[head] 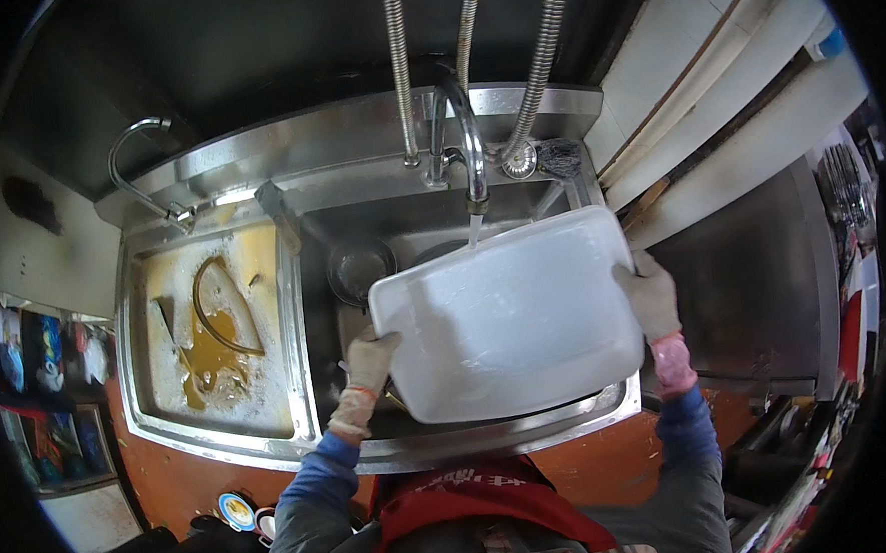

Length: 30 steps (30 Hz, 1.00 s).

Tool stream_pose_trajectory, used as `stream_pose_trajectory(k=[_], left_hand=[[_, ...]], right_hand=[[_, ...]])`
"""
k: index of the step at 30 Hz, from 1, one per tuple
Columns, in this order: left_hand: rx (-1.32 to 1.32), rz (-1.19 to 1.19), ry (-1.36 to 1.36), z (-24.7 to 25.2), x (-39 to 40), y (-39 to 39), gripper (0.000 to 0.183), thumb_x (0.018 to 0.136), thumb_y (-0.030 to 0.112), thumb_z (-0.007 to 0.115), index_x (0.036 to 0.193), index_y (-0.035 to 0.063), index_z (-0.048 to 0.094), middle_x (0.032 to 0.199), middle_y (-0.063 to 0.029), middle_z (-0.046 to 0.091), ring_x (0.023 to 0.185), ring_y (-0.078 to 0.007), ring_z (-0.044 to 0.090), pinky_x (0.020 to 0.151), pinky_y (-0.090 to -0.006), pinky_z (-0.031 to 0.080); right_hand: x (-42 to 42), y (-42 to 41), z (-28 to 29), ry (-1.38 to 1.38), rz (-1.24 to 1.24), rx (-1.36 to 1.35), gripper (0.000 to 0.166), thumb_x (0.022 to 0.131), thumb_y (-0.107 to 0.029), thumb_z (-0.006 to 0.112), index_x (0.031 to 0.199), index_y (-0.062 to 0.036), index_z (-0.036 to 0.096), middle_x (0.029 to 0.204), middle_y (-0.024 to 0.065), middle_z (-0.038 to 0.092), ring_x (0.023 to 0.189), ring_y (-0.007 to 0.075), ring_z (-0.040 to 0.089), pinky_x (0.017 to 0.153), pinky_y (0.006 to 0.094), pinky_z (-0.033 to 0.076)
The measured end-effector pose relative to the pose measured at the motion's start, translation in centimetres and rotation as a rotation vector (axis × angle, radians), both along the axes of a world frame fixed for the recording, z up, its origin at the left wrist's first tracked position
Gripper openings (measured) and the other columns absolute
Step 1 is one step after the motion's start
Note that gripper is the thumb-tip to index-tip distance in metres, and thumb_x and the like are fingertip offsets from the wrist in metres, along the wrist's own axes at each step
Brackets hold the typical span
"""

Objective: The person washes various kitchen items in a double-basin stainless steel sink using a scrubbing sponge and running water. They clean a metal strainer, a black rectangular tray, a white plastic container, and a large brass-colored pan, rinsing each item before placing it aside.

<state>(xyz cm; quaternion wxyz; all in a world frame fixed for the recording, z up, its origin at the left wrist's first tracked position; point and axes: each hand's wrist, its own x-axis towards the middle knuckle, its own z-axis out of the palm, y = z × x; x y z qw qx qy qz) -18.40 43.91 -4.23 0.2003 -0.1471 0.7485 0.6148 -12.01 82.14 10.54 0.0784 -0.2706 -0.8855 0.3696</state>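
A white rectangular plastic tub [520, 317] is tilted over the right basin of a steel double sink [459, 448]. My left hand [372, 359], in a light work glove, grips its left edge. At its right edge, my right hand [648, 296] holds on in a similar glove, with pink material around the wrist. Water runs from the curved chrome faucet [474, 147] at the tub's far rim. Behind the tub's left corner, a round dark pan [361, 272] lies in the basin, partly hidden.
Cloudy, yellowish suds and a curved hose-like piece [208, 311] fill the left basin. A second faucet [125, 154] stands behind it. Flexible metal hoses [400, 76] hang at the back, near a dark scouring pad [559, 158] and a sink strainer [519, 160]. Large pale pipes run at the right.
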Motion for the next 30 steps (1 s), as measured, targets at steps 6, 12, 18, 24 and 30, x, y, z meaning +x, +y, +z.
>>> stream_pose_trajectory(k=[6,12,18,24,30], left_hand=[[-0.180,0.008,0.278,11.7,-2.0,-4.8,0.035,0.065,0.005,0.055,0.098,-0.0011,0.063,0.077,-0.0104,0.065,0.069,-0.0131,0.059,0.063,-0.0261,0.046],[-0.567,-0.136,0.614,20.1,-2.1,-5.0,0.068,0.062,0.002,0.054,0.129,-0.0024,0.042,0.102,-0.0175,0.063,0.079,-0.0103,0.059,0.071,-0.0233,0.047],[-0.743,-0.009,0.519,23.9,0.7,-7.0,0.069,0.062,0.000,0.054,0.131,0.0023,0.043,0.064,-0.0030,0.057,0.054,-0.0068,0.049,0.054,-0.0218,0.043],[-0.812,-0.131,0.882,24.8,2.1,-8.7,0.065,0.064,0.001,0.054,0.128,0.0086,0.047,0.059,-0.0087,0.050,0.051,-0.0207,0.053,0.051,-0.0339,0.044],[-1.171,-0.441,1.247,27.8,4.2,-9.1,0.057,0.085,0.019,0.051,0.139,0.0170,0.031,0.045,0.0084,0.040,0.034,-0.0047,0.036,0.031,-0.0224,0.027]], right_hand=[[-6.3,-1.1,-11.6,-0.141,0.465,0.247,0.038,0.083,-0.036,0.048,0.093,-0.0013,0.058,0.089,0.0209,0.061,0.085,0.0357,0.058,0.074,0.0413,0.045],[-17.5,-6.6,-14.3,0.018,0.121,-0.582,0.046,0.088,-0.043,0.046,0.110,-0.0026,0.052,0.095,0.0181,0.059,0.072,0.0265,0.061,0.064,0.0364,0.047],[-22.4,-9.3,-10.8,0.092,0.149,-0.836,0.032,0.088,-0.031,0.046,0.096,-0.0016,0.055,0.071,0.0075,0.057,0.060,0.0184,0.057,0.049,0.0328,0.047],[-26.6,-7.0,-17.0,0.244,0.251,-0.689,0.026,0.084,-0.010,0.045,0.105,-0.0023,0.057,0.083,0.0107,0.061,0.066,0.0196,0.057,0.055,0.0330,0.048],[-22.9,-12.7,-15.9,0.423,0.160,-0.221,0.026,0.084,-0.011,0.046,0.105,-0.0019,0.057,0.084,0.0107,0.062,0.068,0.0201,0.057,0.057,0.0333,0.048]])
